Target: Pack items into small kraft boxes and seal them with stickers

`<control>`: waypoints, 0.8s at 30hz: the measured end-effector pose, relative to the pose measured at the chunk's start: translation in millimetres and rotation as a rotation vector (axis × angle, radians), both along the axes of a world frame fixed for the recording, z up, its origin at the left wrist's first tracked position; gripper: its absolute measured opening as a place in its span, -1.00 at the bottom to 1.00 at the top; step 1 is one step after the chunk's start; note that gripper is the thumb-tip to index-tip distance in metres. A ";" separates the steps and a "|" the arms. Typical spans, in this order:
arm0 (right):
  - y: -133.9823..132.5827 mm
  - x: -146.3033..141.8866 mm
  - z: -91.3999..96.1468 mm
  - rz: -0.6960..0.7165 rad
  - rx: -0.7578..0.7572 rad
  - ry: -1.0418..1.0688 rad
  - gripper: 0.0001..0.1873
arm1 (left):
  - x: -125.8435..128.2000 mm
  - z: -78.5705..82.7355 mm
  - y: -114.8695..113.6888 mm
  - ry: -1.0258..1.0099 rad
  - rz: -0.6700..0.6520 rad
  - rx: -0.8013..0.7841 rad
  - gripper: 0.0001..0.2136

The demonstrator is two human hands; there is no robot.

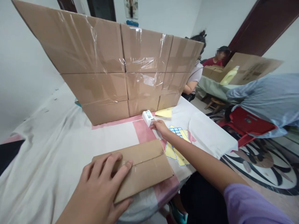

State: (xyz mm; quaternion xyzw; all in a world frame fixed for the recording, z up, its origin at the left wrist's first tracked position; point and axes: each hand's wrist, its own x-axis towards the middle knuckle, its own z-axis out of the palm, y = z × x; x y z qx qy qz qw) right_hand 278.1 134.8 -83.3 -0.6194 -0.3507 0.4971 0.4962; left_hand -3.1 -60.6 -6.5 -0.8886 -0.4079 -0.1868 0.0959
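A flat brown cardboard box (144,168) lies on the table in front of me. My left hand (100,180) grips its left end, fingers over the top and thumb along the near edge. Farther off stands a small white device (147,117) with a little screen, which looks like a label printer. My right hand (161,128) reaches to its front, fingertips pinched together at the slot; whatever is between them is too small to make out. Under my right forearm lie yellow sheets with blue-edged labels (179,149), partly covered by the arm.
A large taped cardboard panel (105,68) stands upright behind the device. A folded yellow paper (164,112) rests at its foot. White-and-pink cloth (112,135) covers the table. Other people sit beyond; one is on a red chair (252,124), near a yellow bottle (230,75).
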 end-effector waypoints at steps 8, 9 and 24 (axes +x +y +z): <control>6.9 6.8 -1.8 0.061 -0.027 0.042 -0.76 | -0.9 -0.9 0.0 -0.005 0.010 -0.028 -0.36; 8.4 7.8 -2.6 0.067 -0.032 0.045 -0.76 | -0.9 -0.8 -0.3 -0.007 0.012 -0.030 -0.36; 7.4 10.1 -8.6 0.079 -0.048 0.022 -0.78 | 3.6 9.8 -0.8 0.037 0.054 -0.101 -0.43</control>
